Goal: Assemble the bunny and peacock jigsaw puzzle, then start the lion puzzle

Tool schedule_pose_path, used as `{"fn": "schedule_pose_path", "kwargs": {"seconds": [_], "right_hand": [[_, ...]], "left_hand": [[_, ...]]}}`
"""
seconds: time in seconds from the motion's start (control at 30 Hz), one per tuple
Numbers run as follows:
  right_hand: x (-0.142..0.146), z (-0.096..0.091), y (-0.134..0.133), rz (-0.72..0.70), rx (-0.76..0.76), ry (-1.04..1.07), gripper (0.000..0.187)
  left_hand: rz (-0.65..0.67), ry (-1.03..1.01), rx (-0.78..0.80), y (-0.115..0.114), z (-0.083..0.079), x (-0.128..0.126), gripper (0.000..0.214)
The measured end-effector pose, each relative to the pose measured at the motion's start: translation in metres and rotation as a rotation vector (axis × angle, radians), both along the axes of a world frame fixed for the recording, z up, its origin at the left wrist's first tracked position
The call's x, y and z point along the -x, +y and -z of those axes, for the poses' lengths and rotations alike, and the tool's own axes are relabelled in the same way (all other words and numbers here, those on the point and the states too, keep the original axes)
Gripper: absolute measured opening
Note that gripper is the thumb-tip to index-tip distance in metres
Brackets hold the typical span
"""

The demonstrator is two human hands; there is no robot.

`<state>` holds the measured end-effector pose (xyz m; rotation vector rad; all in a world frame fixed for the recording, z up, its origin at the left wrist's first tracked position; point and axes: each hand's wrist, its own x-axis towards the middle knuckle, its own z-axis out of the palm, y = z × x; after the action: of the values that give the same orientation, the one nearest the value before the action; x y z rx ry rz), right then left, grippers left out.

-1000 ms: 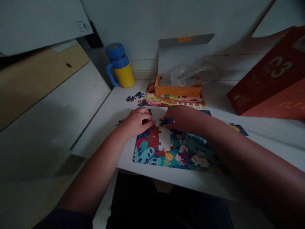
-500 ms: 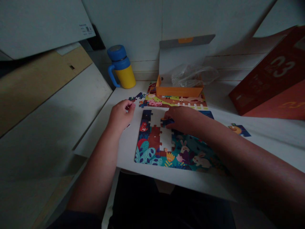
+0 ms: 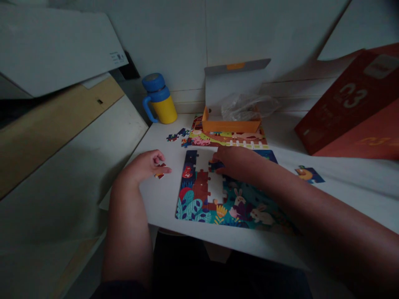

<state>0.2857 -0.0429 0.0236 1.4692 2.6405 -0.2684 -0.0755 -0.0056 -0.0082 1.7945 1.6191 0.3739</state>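
A jigsaw puzzle with rabbits and plants lies partly assembled in its tray on the white table, with pale gaps left of its middle. My right hand is over its upper part, fingers closed on a dark blue puzzle piece at the edge of a gap; the fingertips are partly hidden. Left of the puzzle, my left hand is open, thumb stretched out and apart from the curled fingers. A reddish puzzle piece lies under that thumb, partly covered.
Several loose pieces lie behind my left hand, and a moon piece lies at the right. An orange open box with a plastic bag stands on a farm picture. A blue-yellow mug and red box stand behind.
My left hand has moved left and nearer to me, its thumb parting from the fingers, uncovering part of the reddish piece. My right hand stays at the gap with the blue piece.
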Motion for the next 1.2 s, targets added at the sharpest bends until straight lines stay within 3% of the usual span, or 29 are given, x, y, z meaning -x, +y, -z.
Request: {"fn": "schedule_pose_path", "kwargs": {"seconds": [0.27,0.5,0.63,0.73,1.2], "right_hand": [[-0.002,0.005,0.003,-0.011,-0.01,0.04,0.039],[-0.003,0.005,0.004,-0.028,-0.001,0.044,0.041],[-0.003,0.007,0.005,-0.037,-0.007,0.035,0.042],[-0.003,0.007,0.004,-0.025,-0.004,0.045,0.042],[-0.003,0.01,0.005,-0.028,-0.019,0.06,0.04]], "left_hand": [[0.021,0.021,0.107,-0.001,-0.014,0.001,0.046],[0.15,0.005,0.011,0.0,-0.011,-0.004,0.037],[0.042,0.069,-0.073,0.003,-0.005,-0.003,0.046],[0.062,0.112,-0.124,0.003,-0.004,-0.002,0.043],[0.246,0.123,-0.139,0.002,-0.006,-0.007,0.045]]}}
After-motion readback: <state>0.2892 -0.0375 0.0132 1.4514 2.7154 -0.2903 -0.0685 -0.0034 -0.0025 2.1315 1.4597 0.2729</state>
